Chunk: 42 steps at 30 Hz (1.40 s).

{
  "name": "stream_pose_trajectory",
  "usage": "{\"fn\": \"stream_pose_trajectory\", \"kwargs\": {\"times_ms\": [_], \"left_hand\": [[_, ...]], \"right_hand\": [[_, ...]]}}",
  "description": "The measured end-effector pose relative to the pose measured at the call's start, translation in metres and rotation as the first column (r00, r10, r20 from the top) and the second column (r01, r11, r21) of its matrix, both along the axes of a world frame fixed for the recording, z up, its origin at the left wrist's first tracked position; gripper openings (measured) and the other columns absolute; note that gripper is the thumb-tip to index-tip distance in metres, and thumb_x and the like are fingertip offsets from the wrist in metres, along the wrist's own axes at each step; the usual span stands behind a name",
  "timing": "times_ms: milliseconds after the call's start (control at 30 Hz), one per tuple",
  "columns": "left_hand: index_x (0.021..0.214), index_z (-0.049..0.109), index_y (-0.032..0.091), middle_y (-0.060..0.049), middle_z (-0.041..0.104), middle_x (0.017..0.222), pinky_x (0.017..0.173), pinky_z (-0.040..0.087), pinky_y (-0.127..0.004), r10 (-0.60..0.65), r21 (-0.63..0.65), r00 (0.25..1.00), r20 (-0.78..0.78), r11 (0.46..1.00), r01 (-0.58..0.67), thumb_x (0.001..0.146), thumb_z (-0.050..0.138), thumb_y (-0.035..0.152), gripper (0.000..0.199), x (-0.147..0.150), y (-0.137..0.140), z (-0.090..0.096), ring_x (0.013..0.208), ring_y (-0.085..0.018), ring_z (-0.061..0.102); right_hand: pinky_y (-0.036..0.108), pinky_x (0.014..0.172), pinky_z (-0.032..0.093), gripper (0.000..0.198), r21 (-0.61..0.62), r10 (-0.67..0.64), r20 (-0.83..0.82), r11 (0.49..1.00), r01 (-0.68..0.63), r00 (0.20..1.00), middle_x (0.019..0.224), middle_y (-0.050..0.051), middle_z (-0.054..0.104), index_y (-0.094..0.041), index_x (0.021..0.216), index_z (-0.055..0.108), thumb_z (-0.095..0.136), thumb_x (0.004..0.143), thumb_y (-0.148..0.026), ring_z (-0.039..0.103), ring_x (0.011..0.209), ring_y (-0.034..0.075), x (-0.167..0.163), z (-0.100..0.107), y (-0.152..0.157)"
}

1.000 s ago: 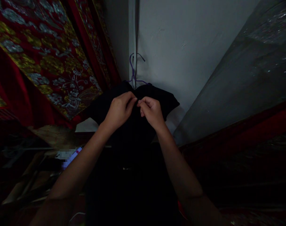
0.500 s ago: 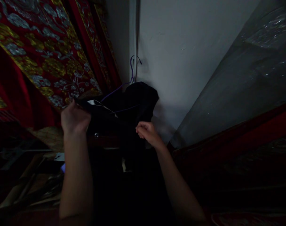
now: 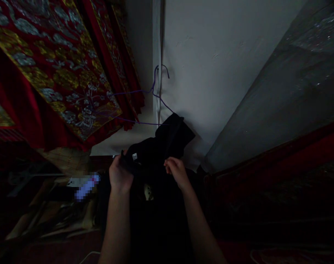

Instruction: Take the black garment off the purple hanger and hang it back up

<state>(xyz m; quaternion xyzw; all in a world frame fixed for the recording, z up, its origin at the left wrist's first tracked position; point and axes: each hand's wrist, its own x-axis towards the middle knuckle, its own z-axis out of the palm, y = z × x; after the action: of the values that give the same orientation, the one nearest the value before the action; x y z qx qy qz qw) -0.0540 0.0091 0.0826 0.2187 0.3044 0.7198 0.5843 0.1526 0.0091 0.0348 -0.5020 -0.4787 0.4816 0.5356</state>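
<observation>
A dark garment hangs from the right end of a thin purple wire hanger; the hanger's left end is bare. The hanger's hook sits over a pale vertical strip on the wall. My left hand is closed on the garment's edge, near a small white label. Closer to the hanger's right side, my right hand pinches the dark cloth with curled fingers. The cloth is so dark that its folds and lower part blend into the shadow.
Red cloth embroidered in gold and silver hangs at the left. A clear plastic sheet slants down the right side, above a red band. Low at the left is a dim clutter of wooden pieces, with a blurred violet object.
My left hand has moved right and down, drawing the garment off the hanger's left end. My right hand has shifted slightly down and right. The hanger now shows mostly bare.
</observation>
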Motion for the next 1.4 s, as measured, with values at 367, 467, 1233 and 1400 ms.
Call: {"fn": "stream_pose_trajectory", "kwargs": {"times_ms": [367, 467, 1233, 1400], "left_hand": [[0.081, 0.073, 0.018, 0.0, 0.066, 0.084, 0.08, 0.047, -0.019, -0.061, 0.118, 0.988, -0.145, 0.99, 0.079, 0.075, 0.085, 0.039, 0.025, 0.066, -0.037, 0.024, 0.083, -0.013, 0.06], [0.081, 0.073, 0.019, 0.0, 0.064, 0.084, 0.081, 0.045, -0.02, -0.003, 0.161, 0.968, -0.25, 0.986, 0.045, 0.078, 0.082, 0.044, 0.027, 0.07, -0.041, 0.024, 0.085, -0.013, 0.058], [0.107, 0.074, 0.016, -0.007, 0.076, 0.105, 0.087, 0.056, -0.036, -0.415, -0.192, 0.154, -0.897, 0.679, 0.709, 0.09, 0.064, 0.056, 0.045, 0.02, -0.005, -0.046, 0.097, -0.027, 0.07], [0.122, 0.07, 0.018, -0.007, 0.075, 0.119, 0.1, 0.053, -0.038, -0.282, -0.109, 0.176, -0.943, 0.763, 0.638, 0.094, 0.063, 0.047, 0.041, -0.006, 0.01, -0.021, 0.109, -0.027, 0.069]], "right_hand": [[0.035, 0.087, 0.05, 0.021, 0.247, 0.12, 0.163, 0.956, -0.158, 0.979, 0.101, 0.004, 0.071, -0.022, 0.099, 0.066, 0.07, 0.079, -0.026, 0.065, 0.094, 0.021, -0.018, 0.035, -0.035], [0.035, 0.085, 0.049, 0.01, 0.23, 0.116, 0.046, 0.965, -0.124, 0.992, 0.09, 0.003, 0.07, -0.021, 0.09, 0.066, 0.061, 0.082, -0.026, 0.065, 0.089, 0.021, -0.033, 0.04, -0.041], [0.03, 0.08, 0.05, 0.015, 0.654, -0.058, 0.291, 0.74, -0.155, 0.955, 0.078, 0.0, 0.068, -0.02, 0.08, 0.067, 0.054, 0.075, -0.018, 0.065, 0.081, 0.019, 0.036, 0.145, 0.05], [0.037, 0.098, 0.048, 0.026, 0.636, -0.23, 0.294, 0.772, -0.011, 0.928, 0.108, 0.009, 0.073, -0.02, 0.106, 0.067, 0.051, 0.087, -0.027, 0.066, 0.107, 0.025, 0.036, 0.111, 0.119]]}}
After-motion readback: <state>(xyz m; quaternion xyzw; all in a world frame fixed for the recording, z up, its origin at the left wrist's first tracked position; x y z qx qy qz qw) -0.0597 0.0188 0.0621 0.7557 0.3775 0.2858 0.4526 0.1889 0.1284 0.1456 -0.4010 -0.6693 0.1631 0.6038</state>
